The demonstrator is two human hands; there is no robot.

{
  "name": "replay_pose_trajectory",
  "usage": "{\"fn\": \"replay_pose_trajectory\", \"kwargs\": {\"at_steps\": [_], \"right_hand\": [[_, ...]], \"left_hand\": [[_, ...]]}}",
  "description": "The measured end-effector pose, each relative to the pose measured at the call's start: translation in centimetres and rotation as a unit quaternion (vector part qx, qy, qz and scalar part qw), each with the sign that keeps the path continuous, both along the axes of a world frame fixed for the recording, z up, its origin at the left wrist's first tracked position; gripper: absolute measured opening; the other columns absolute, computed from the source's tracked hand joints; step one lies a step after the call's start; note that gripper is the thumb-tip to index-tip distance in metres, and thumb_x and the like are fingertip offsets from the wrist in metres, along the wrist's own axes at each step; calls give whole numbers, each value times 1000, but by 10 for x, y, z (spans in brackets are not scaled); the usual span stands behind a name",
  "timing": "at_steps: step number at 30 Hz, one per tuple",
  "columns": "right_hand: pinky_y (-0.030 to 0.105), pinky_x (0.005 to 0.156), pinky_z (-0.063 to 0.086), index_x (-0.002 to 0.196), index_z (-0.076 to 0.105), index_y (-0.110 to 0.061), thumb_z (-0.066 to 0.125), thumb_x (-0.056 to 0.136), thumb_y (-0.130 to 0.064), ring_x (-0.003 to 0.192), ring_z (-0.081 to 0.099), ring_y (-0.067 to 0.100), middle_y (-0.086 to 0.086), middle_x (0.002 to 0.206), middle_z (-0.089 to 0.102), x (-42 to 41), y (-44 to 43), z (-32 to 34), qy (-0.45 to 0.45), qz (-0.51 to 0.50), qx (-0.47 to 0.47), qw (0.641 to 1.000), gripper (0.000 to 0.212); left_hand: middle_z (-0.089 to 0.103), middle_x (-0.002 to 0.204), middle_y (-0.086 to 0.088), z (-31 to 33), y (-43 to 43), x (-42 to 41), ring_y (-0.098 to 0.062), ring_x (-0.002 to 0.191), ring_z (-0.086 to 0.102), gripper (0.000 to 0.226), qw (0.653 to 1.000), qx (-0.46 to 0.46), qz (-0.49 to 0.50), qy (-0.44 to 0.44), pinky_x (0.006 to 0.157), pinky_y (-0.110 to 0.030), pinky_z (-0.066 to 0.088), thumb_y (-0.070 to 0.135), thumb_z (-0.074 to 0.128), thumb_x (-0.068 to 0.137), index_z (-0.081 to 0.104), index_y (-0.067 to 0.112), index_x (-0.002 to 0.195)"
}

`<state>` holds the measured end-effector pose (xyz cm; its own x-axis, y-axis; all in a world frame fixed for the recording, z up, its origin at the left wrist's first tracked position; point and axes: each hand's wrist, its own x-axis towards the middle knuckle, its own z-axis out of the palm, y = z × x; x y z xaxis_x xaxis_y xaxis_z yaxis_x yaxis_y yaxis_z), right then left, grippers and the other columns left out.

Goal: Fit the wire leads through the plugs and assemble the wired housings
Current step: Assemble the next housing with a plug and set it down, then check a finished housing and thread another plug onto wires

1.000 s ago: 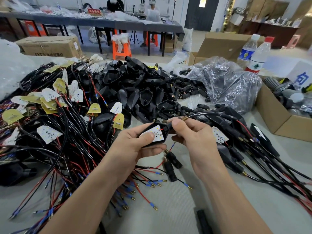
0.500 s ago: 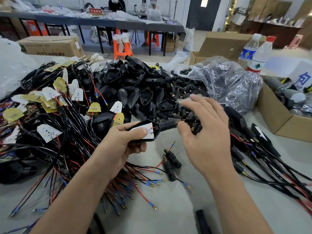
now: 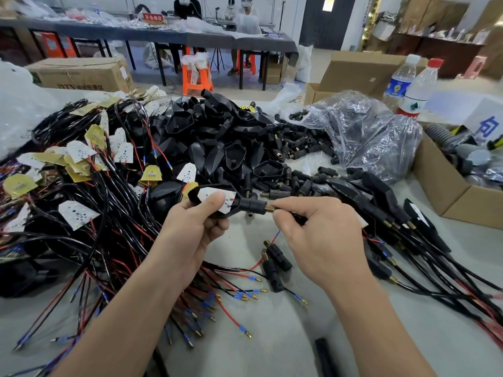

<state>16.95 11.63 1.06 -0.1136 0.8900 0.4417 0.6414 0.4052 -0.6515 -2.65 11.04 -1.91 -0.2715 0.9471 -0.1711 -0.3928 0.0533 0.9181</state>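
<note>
My left hand (image 3: pixel 190 229) grips a black housing (image 3: pixel 217 200) that has a white LED board set in it, my thumb lying across the board. A black plug (image 3: pixel 253 206) with a brass tip sits on the housing's neck. My right hand (image 3: pixel 318 235) pinches the black wire lead (image 3: pixel 296 217) just past the plug's brass tip. Two loose plugs (image 3: pixel 275 259) lie on the table below my hands.
Empty black housings (image 3: pixel 217 142) are heaped behind my hands, with loose plugs (image 3: pixel 299 148) beside a plastic bag (image 3: pixel 362 134). Wired LED boards (image 3: pixel 81 170) pile up at left. Finished assemblies (image 3: pixel 394 213) lie at right. A cardboard box (image 3: pixel 449 197) and two bottles (image 3: pixel 408 85) stand far right.
My right hand was open and reaching toward the plug pile half a second ago; it has come back and now pinches the lead at the plug's tip. The housing has tilted level.
</note>
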Motion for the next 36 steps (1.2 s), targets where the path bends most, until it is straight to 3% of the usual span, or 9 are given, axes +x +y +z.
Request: {"fn": "replay_pose_trajectory", "kwargs": {"at_steps": [5, 9, 12, 16, 20, 23, 28, 32, 36], "right_hand": [[39, 73, 54, 98, 78, -40, 66, 90, -39, 73, 66, 25, -6, 79, 75, -6, -6, 3, -80, 1, -23, 997, 15], [32, 59, 42, 85, 73, -28, 63, 90, -35, 67, 61, 24, -4, 65, 67, -6, -6, 12, -182, -56, 86, 978, 13], [31, 58, 42, 81, 72, -27, 65, 85, -34, 64, 60, 27, -5, 62, 66, 17, 3, 27, -141, -129, 143, 971, 11], [34, 61, 46, 99, 73, -40, 66, 87, -38, 64, 57, 23, -10, 62, 62, 76, 19, 29, -68, -235, 111, 963, 14], [42, 74, 55, 100, 80, -26, 65, 93, -29, 84, 66, 35, 6, 87, 77, 127, 32, -4, -29, -333, 13, 942, 17], [42, 99, 50, 114, 78, -20, 62, 91, -15, 111, 61, 37, 13, 109, 76, 134, 34, -28, -3, -329, -59, 942, 28], [38, 118, 27, 130, 67, -15, 66, 84, -6, 135, 42, 28, 4, 144, 60, 80, 24, -33, -56, -263, 52, 962, 48], [41, 117, 34, 120, 73, -13, 66, 77, -1, 133, 48, 32, 6, 143, 62, 18, 12, -41, -125, -110, 84, 982, 44], [42, 117, 33, 118, 71, -16, 60, 75, -9, 137, 43, 30, 2, 146, 58, -16, 15, -46, -181, 5, 29, 983, 45]], "left_hand": [[67, 72, -3, 0, 0, 2, -13, 53, 58, 10, 1000, 3, 6, -18, 48, -19, 48, 12, 62, 101, 67, 6, 94], [73, 81, -3, 3, -2, 3, -13, 64, 68, 11, 999, 28, -7, -37, 56, -20, 54, 12, 68, 91, 69, 7, 100], [79, 95, 1, 5, -5, 7, -12, 85, 76, 33, 998, 41, -38, -4, 67, -22, 59, 14, 71, 84, 68, 14, 116], [80, 100, -2, 7, -8, 11, -12, 88, 75, 28, 997, 34, -32, 64, 73, -23, 60, 5, 65, 96, 66, 20, 120], [80, 97, -2, 4, -9, 14, -13, 86, 73, 25, 988, 36, -39, 146, 77, -25, 58, 1, 68, 93, 72, 20, 109], [80, 92, 5, -3, -9, 18, -13, 88, 74, 27, 973, 39, -35, 224, 76, -21, 55, -2, 71, 89, 75, 22, 103], [73, 87, 19, -14, -14, 22, 2, 88, 67, 29, 855, 97, 24, 509, 80, -5, 45, 6, 74, 85, 75, 27, 105], [73, 101, 6, -16, -18, 21, -16, 96, 61, 32, 768, 96, 77, 628, 86, -28, 43, 11, 73, 84, 75, 23, 114], [71, 117, -14, -10, -16, 7, -35, 116, 57, 39, 676, 54, 145, 720, 105, -48, 42, 10, 74, 79, 73, 8, 117]]}}
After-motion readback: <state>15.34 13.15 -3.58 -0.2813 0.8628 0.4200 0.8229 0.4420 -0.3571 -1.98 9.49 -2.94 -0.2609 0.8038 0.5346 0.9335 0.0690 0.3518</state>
